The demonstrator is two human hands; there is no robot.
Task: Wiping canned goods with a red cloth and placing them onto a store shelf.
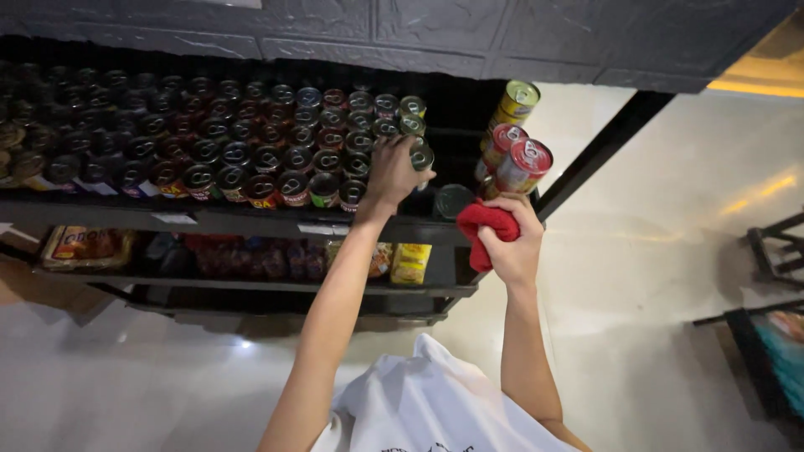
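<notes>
Item, shelf (251, 222): rows of upright cans (209, 134) filled it from the far left; my left hand (392, 172) lay at their right end, its grip closed over the top of a dark-lidded can (421, 156) in the front rows, long axis upright. Item, right of that: my right hand (512, 243), the nearer to me, gripped a red cloth (484, 226) and a red-labelled can (523, 166) tilted above it. Two more tilted cans (512, 105) lay just behind.

red-labelled tins (512, 159) (stacked), red cloth (486, 230)
</notes>
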